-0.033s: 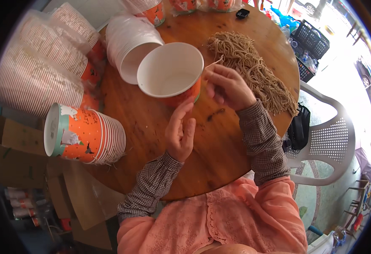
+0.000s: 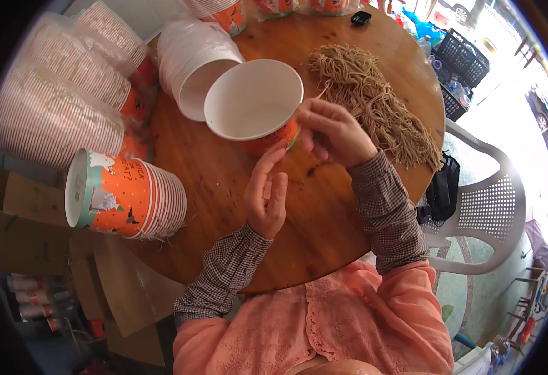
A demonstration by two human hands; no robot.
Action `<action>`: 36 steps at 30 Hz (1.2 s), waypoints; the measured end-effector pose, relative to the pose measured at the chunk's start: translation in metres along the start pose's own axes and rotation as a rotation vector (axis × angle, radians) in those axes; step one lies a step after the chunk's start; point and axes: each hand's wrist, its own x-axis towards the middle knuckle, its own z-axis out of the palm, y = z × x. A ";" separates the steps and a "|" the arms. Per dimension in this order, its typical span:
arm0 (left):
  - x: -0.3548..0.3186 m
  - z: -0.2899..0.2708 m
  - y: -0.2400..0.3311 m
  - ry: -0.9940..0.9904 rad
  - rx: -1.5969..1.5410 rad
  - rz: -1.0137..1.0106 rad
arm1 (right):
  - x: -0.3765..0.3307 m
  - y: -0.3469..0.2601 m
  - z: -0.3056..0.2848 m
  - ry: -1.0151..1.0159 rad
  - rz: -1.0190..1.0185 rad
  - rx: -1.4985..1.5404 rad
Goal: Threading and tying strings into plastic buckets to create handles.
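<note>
The left hand (image 2: 266, 197) is rising over the round wooden table (image 2: 324, 225), its grip spread, fingertips touching the orange underside of the paper cup (image 2: 253, 100). The cup is lying tilted on its side near the table's middle, its white inside facing the camera. The right hand (image 2: 333, 132) is resting against the cup's right rim, its grip pinching a thin tan string (image 2: 321, 92). Just beyond that hand, a pile of strings (image 2: 374, 103) is lying on the table. A stack of orange cups (image 2: 124, 197) is lying at the left edge. Farther off, a stack of white cups (image 2: 189, 62) is lying behind the held cup, and a white plastic chair (image 2: 493, 212) is standing at the right
</note>
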 end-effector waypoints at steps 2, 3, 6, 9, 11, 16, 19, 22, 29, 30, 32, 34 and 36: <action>0.002 0.006 0.007 0.054 -0.242 -0.060 | -0.009 0.000 0.014 -0.174 -0.001 0.177; -0.002 0.003 0.002 0.057 -0.236 -0.067 | -0.009 0.002 0.019 -0.199 -0.013 0.227; -0.010 -0.007 -0.011 -0.086 -0.388 -0.298 | -0.013 0.005 0.018 -0.077 -0.039 0.141; -0.007 -0.014 -0.007 -0.244 -0.437 -0.598 | -0.009 0.007 -0.002 0.060 -0.095 0.039; -0.006 -0.016 -0.007 -0.253 -0.652 -0.827 | -0.009 0.008 -0.011 0.149 -0.157 -0.033; -0.006 -0.022 -0.014 -0.326 -0.572 -0.979 | -0.011 0.011 -0.045 0.538 -0.361 -0.302; -0.004 -0.021 -0.015 -0.328 -0.260 -0.890 | -0.014 0.012 -0.054 0.727 -0.313 -0.624; -0.006 -0.023 -0.018 -0.304 0.059 -0.727 | -0.012 0.028 -0.039 0.805 -0.568 -1.169; -0.008 -0.034 -0.031 -0.288 0.154 -0.586 | -0.017 0.034 -0.033 0.344 -0.430 -1.032; -0.007 -0.033 -0.032 -0.287 0.152 -0.584 | -0.015 0.032 -0.044 0.257 -0.388 -1.099; -0.009 -0.031 -0.030 -0.310 0.239 -0.561 | -0.013 0.037 -0.059 0.231 -0.340 -1.155; -0.009 -0.029 -0.033 -0.326 0.247 -0.516 | -0.013 0.045 -0.072 0.116 -0.367 -1.353; -0.010 -0.031 -0.034 -0.327 0.265 -0.475 | -0.011 0.041 -0.067 0.096 -0.329 -1.315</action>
